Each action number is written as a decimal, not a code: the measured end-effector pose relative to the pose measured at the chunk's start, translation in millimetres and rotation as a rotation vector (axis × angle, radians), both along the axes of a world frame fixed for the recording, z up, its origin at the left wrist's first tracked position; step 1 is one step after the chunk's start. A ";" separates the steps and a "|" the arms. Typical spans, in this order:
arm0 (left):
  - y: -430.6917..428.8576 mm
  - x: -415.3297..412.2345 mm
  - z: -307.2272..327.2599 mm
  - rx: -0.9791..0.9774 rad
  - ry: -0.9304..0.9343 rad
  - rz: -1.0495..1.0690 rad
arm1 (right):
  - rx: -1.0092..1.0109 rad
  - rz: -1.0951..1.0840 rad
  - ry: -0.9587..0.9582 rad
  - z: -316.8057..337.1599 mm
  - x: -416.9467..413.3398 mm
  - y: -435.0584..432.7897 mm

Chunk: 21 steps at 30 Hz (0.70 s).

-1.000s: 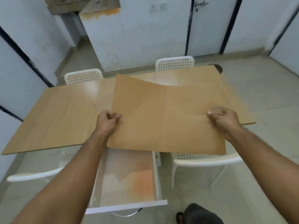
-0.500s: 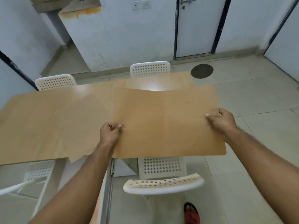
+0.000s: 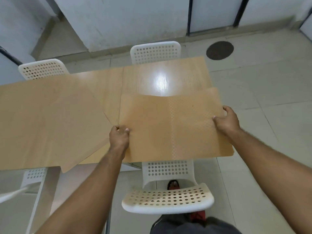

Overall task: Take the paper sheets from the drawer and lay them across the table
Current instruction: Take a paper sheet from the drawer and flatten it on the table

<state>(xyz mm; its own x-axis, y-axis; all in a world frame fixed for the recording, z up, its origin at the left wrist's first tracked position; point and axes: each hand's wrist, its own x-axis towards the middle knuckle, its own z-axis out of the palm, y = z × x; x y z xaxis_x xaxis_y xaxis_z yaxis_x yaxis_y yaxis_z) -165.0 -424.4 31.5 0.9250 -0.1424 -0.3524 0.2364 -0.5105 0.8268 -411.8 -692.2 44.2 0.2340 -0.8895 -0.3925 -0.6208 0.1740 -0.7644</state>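
While both hands pinch it, paper sheet (image 3: 170, 125) hovers over table (image 3: 165, 78).
Left hand (image 3: 119, 136) clamps near-left corner, right hand (image 3: 227, 121) right edge; long axis spans hand to hand; another sheet (image 3: 49, 122) lies left of left hand.

no readable text, label, brand, number or sign shows anywhere in view.

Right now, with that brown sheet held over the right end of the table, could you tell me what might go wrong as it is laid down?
1. The held sheet overhangs the table at its right and near edges; released there, it may slide off onto the white chair.
2. The left hand sits beside the sheet already laid, whose corner juts past the near edge; a nudge could shift it.
3. The right hand pinches one edge only, so the sheet may bow.
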 end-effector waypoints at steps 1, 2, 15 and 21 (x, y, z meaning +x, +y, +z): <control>-3.8 2.2 -6.1 0.016 0.005 -0.008 | 0.003 0.000 0.033 -6.7 2.0 -1.2; -8.1 5.4 -12.5 0.038 0.008 -0.013 | 0.001 -0.002 0.062 -13.5 4.1 -2.9; -30.9 25.6 -55.6 0.218 -0.032 -0.047 | -0.082 0.324 0.301 -72.2 17.0 -14.6; -31.6 -2.3 -64.4 0.613 -0.161 -0.376 | -0.231 0.503 0.578 -85.1 0.9 -0.3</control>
